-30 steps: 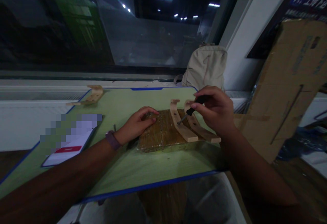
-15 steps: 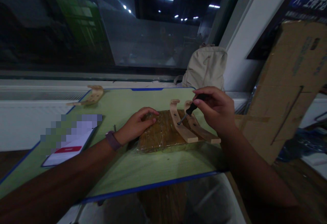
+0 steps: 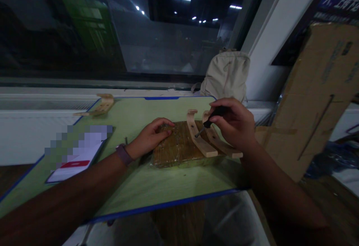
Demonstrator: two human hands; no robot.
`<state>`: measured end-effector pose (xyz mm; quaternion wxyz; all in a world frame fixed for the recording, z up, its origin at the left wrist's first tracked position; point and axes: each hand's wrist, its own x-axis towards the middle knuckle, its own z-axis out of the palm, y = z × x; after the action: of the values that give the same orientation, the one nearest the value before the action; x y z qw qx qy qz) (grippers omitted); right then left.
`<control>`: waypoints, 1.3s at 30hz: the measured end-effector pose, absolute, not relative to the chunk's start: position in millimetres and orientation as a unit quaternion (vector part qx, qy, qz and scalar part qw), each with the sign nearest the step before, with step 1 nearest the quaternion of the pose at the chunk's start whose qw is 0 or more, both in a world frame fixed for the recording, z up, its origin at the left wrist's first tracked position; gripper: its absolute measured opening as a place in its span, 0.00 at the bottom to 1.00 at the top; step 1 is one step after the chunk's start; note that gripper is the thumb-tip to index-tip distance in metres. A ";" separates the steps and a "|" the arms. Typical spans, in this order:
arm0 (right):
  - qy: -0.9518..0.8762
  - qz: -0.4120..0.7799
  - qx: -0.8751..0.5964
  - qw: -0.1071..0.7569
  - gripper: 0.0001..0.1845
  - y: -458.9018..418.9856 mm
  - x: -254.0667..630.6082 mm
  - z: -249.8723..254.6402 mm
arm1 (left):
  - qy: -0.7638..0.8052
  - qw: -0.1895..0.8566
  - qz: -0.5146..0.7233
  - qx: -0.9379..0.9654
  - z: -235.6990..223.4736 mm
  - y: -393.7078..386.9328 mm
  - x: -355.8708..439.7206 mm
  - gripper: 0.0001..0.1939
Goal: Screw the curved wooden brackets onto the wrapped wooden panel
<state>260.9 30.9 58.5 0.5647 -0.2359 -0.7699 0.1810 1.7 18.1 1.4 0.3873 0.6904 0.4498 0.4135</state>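
My right hand (image 3: 234,122) is closed around the black handle of a screwdriver (image 3: 215,116). Its metal shaft slants down to the left, and the tip meets a hole in the left curved wooden piece (image 3: 199,138). A second curved wooden piece (image 3: 221,143) lies just to the right, partly behind the screwdriver and hand. Both pieces rest on a flat brown block wrapped in shiny clear tape (image 3: 168,152). My left hand (image 3: 153,135) lies on the block's left end, with thumb and fingers apart. A dark band (image 3: 124,154) circles that wrist.
Under the block is a light green table with blue edging (image 3: 134,197). More curved wood (image 3: 102,105) lies at its far left corner. A booklet (image 3: 81,160), partly blurred, lies at left. Behind are a beige backpack (image 3: 227,70) and a window; cardboard (image 3: 316,89) leans at right.
My right hand and the screwdriver handle have shifted slightly left and turned a little, with the tip at the same hole. My left hand and the wooden pieces stay in place.
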 end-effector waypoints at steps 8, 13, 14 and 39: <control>-0.772 0.280 -0.187 0.539 0.19 32.9 259.0 61.3 | 0.451 0.384 0.416 0.690 0.2 19.1 0.5 0.10; -0.739 0.228 -0.204 0.600 0.19 34.9 258.0 58.2 | 0.451 0.379 0.417 0.692 1.2 18.8 1.3 0.09; -0.748 0.234 -0.200 0.588 0.17 33.1 257.8 58.3 | 0.451 0.377 0.417 0.693 1.6 18.7 1.5 0.10; -0.746 0.270 -0.201 0.574 0.19 39.6 257.7 57.7 | 0.454 0.388 0.416 0.685 0.6 19.3 1.5 0.12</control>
<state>257.7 39.6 57.7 0.5745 -0.2005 -0.7463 0.2699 1.5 19.3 0.6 0.3880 0.6854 0.4543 0.4163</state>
